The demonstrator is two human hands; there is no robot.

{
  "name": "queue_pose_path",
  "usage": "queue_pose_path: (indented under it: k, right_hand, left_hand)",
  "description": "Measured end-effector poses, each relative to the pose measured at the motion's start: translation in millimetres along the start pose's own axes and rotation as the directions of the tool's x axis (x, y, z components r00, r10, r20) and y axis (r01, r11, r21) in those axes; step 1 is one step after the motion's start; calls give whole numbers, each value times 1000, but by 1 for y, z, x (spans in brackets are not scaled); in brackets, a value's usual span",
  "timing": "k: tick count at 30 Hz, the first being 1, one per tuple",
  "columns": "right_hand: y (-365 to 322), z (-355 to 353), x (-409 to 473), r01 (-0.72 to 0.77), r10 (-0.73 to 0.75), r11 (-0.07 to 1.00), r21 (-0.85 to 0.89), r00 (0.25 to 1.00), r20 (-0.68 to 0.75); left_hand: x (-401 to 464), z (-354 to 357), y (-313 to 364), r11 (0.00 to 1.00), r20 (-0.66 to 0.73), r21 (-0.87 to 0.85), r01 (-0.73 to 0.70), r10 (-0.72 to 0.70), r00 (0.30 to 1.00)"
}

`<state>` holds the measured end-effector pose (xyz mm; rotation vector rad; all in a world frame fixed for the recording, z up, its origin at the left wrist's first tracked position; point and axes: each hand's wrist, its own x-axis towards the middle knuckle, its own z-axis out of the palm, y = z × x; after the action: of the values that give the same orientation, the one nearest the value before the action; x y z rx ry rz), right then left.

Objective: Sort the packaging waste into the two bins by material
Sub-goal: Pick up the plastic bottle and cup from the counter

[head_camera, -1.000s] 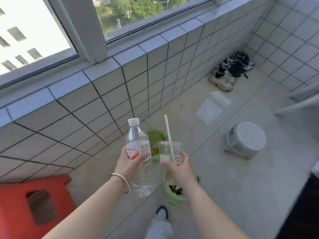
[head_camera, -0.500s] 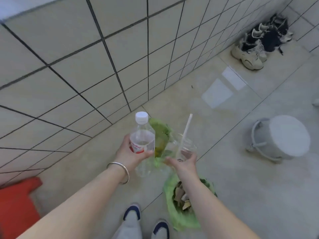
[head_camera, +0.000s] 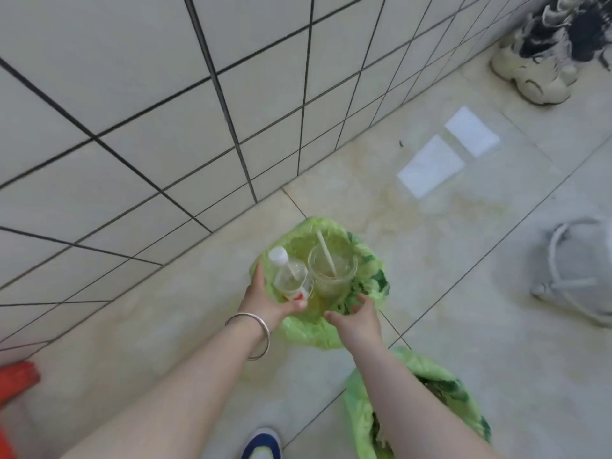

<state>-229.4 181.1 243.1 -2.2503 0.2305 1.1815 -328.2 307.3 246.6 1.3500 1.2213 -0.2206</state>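
My left hand (head_camera: 265, 301) grips a clear plastic water bottle (head_camera: 289, 276) with a white cap and a red label. My right hand (head_camera: 356, 318) holds the lower part of a clear plastic cup (head_camera: 332, 270) with a straw in it. Bottle and cup are side by side, tilted away from me, right over the open mouth of the far green-bagged bin (head_camera: 311, 336). A second green-bagged bin (head_camera: 463, 402) stands nearer to me on the right, partly hidden under my right forearm, with dark scraps inside.
The bins stand on a pale tiled floor beside a tiled wall (head_camera: 165, 111). Shoes (head_camera: 543, 61) lie at the top right. A white round stool (head_camera: 576, 270) is at the right edge, a red stool (head_camera: 16, 382) at the left edge, and my shoe (head_camera: 263, 443) at the bottom.
My view has tipped down toward the floor. Both hands have moved forward and lowered the bottle and the cup from chest height to the mouth of the far bin.
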Motion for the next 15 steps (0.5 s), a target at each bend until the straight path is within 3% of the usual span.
queue_pose_path:
  k: [8, 15]
  right_hand:
    - [-33, -14, -62, 7, -1, 999, -46, 991, 134]
    - [-98, -28, -180, 295, -255, 944, -149, 937, 237]
  left_hand:
    - [-63, -30, 33, 998, -108, 7, 55, -54, 993]
    - [-168, -80, 81, 993, -224, -120, 23, -49, 973]
